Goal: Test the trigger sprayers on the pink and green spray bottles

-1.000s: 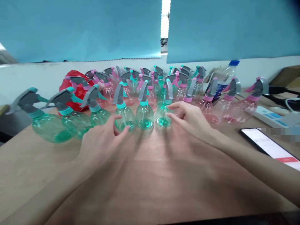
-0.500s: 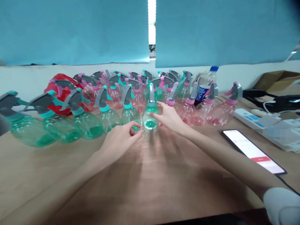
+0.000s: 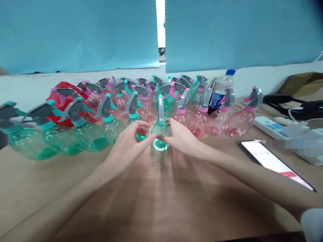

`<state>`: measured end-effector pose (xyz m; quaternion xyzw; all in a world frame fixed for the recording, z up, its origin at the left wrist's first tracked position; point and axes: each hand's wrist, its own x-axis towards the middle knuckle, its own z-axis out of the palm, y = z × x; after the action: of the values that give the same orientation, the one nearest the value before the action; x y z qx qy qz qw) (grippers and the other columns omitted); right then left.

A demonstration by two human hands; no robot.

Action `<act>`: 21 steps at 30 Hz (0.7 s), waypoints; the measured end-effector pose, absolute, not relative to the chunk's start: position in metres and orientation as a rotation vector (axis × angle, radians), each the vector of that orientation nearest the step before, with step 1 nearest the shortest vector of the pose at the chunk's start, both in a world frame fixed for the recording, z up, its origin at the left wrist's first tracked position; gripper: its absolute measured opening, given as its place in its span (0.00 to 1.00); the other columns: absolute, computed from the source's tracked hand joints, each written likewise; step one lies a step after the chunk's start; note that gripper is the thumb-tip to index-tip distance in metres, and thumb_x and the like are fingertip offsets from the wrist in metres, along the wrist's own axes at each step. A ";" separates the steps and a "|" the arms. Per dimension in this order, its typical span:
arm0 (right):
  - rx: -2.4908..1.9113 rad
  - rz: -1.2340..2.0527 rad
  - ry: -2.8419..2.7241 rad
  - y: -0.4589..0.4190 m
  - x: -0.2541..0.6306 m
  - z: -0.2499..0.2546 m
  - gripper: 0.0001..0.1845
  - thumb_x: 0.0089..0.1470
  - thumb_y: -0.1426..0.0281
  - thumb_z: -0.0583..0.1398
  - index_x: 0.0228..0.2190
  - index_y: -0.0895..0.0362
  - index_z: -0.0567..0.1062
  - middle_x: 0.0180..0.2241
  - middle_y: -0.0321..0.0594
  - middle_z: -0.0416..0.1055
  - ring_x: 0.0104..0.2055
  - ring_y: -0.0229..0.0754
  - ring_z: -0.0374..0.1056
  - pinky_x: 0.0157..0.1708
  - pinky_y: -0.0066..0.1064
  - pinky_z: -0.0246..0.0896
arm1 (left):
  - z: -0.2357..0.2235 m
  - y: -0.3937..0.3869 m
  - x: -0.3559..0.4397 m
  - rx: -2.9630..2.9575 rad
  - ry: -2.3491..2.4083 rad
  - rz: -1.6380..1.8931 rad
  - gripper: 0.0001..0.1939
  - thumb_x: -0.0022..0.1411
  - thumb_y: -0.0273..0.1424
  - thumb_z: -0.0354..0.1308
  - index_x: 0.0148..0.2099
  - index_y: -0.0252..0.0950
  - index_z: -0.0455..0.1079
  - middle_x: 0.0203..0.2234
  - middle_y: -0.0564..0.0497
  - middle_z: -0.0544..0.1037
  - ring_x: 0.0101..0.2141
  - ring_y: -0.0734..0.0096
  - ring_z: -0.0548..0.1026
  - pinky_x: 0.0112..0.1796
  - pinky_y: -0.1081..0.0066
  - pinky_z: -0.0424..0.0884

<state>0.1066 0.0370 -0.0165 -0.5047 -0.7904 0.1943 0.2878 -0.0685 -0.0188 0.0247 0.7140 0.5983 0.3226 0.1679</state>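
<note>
A green spray bottle (image 3: 160, 144) with a grey trigger head stands upright on the wooden table in front of me. My right hand (image 3: 182, 138) wraps its right side, thumb across the front and fingertips partly hidden behind it. On the left, my left hand (image 3: 130, 141) is curved with thumb and fingers apart, the thumb tip close to the bottle; whether it touches I cannot tell. Behind the left fingers stands another green spray bottle (image 3: 141, 134), partly covered. More green spray bottles (image 3: 93, 136) line up to the left, and pink spray bottles (image 3: 198, 124) to the right.
Several more spray bottles crowd the back near the wall, beside a red plastic bag (image 3: 67, 101) and a blue-capped bottle (image 3: 225, 82). At right lie a lit phone (image 3: 267, 158), a white power strip (image 3: 272, 127), black cables and a cardboard box (image 3: 302, 84).
The green spray bottle has come slightly towards me with my right hand, which has closed further around it. My left hand has risen a little and its fingers have spread beside the bottle.
</note>
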 end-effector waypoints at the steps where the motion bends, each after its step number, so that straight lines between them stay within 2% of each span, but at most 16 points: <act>1: -1.358 0.505 -2.144 0.029 0.110 -0.015 0.37 0.54 0.51 0.60 0.55 0.63 0.63 0.53 0.57 0.69 0.52 0.58 0.69 0.47 0.47 0.65 | 0.023 -0.017 -0.066 2.017 1.679 0.968 0.21 0.58 0.44 0.59 0.49 0.38 0.67 0.44 0.46 0.75 0.45 0.57 0.74 0.39 0.63 0.71; 4: -1.400 0.444 -2.237 0.005 0.117 -0.010 0.32 0.56 0.53 0.59 0.54 0.61 0.63 0.51 0.54 0.69 0.47 0.57 0.72 0.42 0.46 0.67 | 0.018 -0.011 -0.056 2.001 1.523 1.001 0.30 0.54 0.41 0.63 0.57 0.39 0.60 0.55 0.43 0.69 0.55 0.54 0.68 0.47 0.57 0.70; 7: -1.427 0.395 -2.312 -0.013 0.121 -0.006 0.29 0.56 0.53 0.58 0.52 0.58 0.65 0.49 0.50 0.70 0.40 0.53 0.74 0.34 0.43 0.68 | 0.016 -0.009 -0.040 1.972 1.374 1.007 0.33 0.54 0.40 0.64 0.59 0.39 0.57 0.57 0.41 0.66 0.54 0.54 0.69 0.49 0.57 0.70; 11: -1.393 0.258 -2.364 -0.027 0.121 -0.010 0.33 0.55 0.47 0.56 0.51 0.59 0.66 0.47 0.51 0.69 0.37 0.54 0.74 0.27 0.40 0.67 | 0.019 -0.012 -0.024 1.916 1.303 1.072 0.24 0.55 0.37 0.63 0.51 0.36 0.62 0.45 0.46 0.73 0.40 0.63 0.76 0.38 0.65 0.74; 14: -1.363 0.212 -2.350 -0.032 0.117 -0.017 0.38 0.55 0.43 0.54 0.53 0.61 0.63 0.45 0.53 0.70 0.36 0.55 0.75 0.26 0.40 0.67 | 0.015 -0.014 -0.023 1.952 1.249 1.128 0.17 0.58 0.35 0.60 0.48 0.37 0.62 0.36 0.51 0.73 0.35 0.67 0.75 0.36 0.68 0.73; 16: -1.320 0.218 -2.333 -0.035 0.112 -0.023 0.41 0.54 0.42 0.52 0.55 0.62 0.61 0.45 0.54 0.71 0.39 0.57 0.74 0.27 0.42 0.68 | 0.011 -0.015 -0.027 1.983 1.216 1.147 0.14 0.60 0.32 0.57 0.48 0.38 0.62 0.36 0.51 0.73 0.36 0.67 0.75 0.38 0.67 0.73; 18: -1.237 0.269 -2.332 -0.037 0.109 -0.026 0.43 0.53 0.40 0.52 0.55 0.63 0.60 0.47 0.56 0.70 0.40 0.57 0.74 0.28 0.43 0.69 | 0.007 -0.016 -0.031 1.978 1.194 1.180 0.14 0.59 0.31 0.55 0.48 0.39 0.62 0.41 0.50 0.73 0.38 0.67 0.76 0.40 0.65 0.73; 21: -1.065 0.444 -2.371 -0.038 0.111 -0.026 0.42 0.55 0.43 0.53 0.58 0.61 0.56 0.53 0.56 0.68 0.40 0.53 0.74 0.31 0.41 0.69 | 0.005 -0.019 -0.040 1.940 1.163 1.210 0.15 0.56 0.30 0.53 0.47 0.41 0.63 0.42 0.50 0.74 0.37 0.66 0.76 0.39 0.65 0.75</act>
<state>0.1111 -0.0378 -0.0263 -0.3910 -0.8708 0.1631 0.2497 -0.0402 -0.0185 0.0048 0.7251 0.4347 0.4521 0.2843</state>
